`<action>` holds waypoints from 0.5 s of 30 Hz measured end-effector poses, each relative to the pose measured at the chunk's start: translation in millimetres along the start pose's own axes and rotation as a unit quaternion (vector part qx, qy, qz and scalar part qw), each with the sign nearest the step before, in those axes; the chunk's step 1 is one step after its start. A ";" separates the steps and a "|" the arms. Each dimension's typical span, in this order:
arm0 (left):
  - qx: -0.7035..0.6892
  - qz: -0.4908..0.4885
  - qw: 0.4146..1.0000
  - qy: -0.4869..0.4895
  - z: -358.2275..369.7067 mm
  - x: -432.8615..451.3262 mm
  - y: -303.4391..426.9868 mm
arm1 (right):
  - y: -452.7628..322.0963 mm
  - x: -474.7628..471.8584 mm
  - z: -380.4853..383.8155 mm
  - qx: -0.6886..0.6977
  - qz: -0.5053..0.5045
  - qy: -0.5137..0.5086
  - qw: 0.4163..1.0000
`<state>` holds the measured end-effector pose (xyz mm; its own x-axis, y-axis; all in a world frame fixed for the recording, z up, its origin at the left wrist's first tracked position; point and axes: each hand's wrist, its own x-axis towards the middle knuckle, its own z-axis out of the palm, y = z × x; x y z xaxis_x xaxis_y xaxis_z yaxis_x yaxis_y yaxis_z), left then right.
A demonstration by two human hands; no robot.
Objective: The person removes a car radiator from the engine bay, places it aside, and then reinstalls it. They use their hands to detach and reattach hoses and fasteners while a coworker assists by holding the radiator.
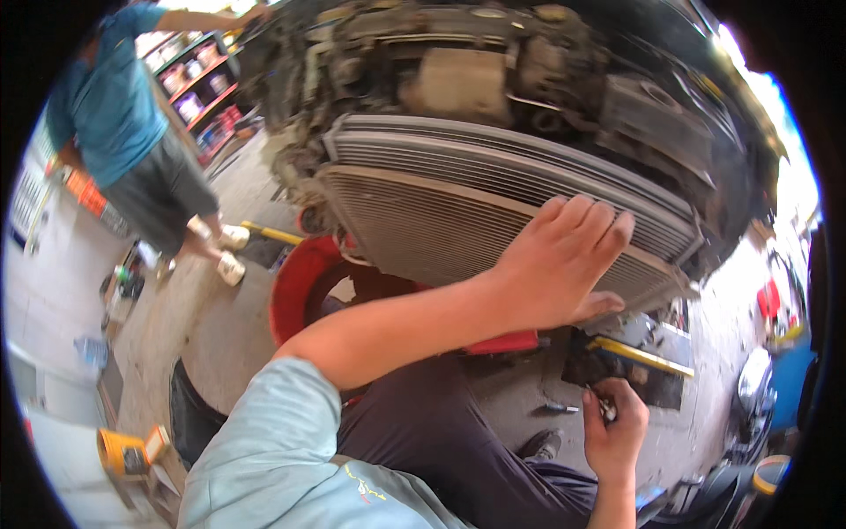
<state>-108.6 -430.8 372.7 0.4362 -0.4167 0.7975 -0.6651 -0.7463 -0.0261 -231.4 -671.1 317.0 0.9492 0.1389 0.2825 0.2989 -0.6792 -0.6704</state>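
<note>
My left hand reaches across to a car's finned condenser. Its fingers are bent over the upper rail, and the thumb lies lower, across the front. Directly behind the condenser stands a radiator, tilted in the view, with the engine bay beyond. Lower right, my right hand is closed around small metal parts, mostly hidden by the fingers; I cannot tell their kind. A slim tool with a dark handle lies on the floor to its left.
Under the condenser is a red tub, partly behind my left arm. Yellow bars lie low on both sides. A person in a blue shirt stands at left, one arm stretched to the car. Shelves hold containers. A yellow container sits lower left.
</note>
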 end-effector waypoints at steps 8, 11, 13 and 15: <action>0.123 0.061 0.990 0.018 46.1 6.2 -65.5 | 4.3 -14.4 16.4 0.017 0.004 -0.107 0.994; 0.093 0.054 0.994 -0.014 64.7 17.5 -79.3 | -1.3 -13.7 22.1 0.013 0.011 -0.130 0.991; 0.096 0.059 0.993 -0.029 64.4 21.7 -82.8 | -8.8 -13.1 23.2 0.023 0.029 -0.140 0.989; 0.097 0.063 0.992 -0.060 65.4 22.7 -82.9 | -6.0 -15.6 24.8 0.011 0.032 -0.145 0.989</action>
<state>-4.0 -412.3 353.5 0.4338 -0.5621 0.7042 -0.5945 -0.7658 -0.2450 -245.5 -651.3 299.6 0.9535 0.2997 0.0323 0.2365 -0.6774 -0.6965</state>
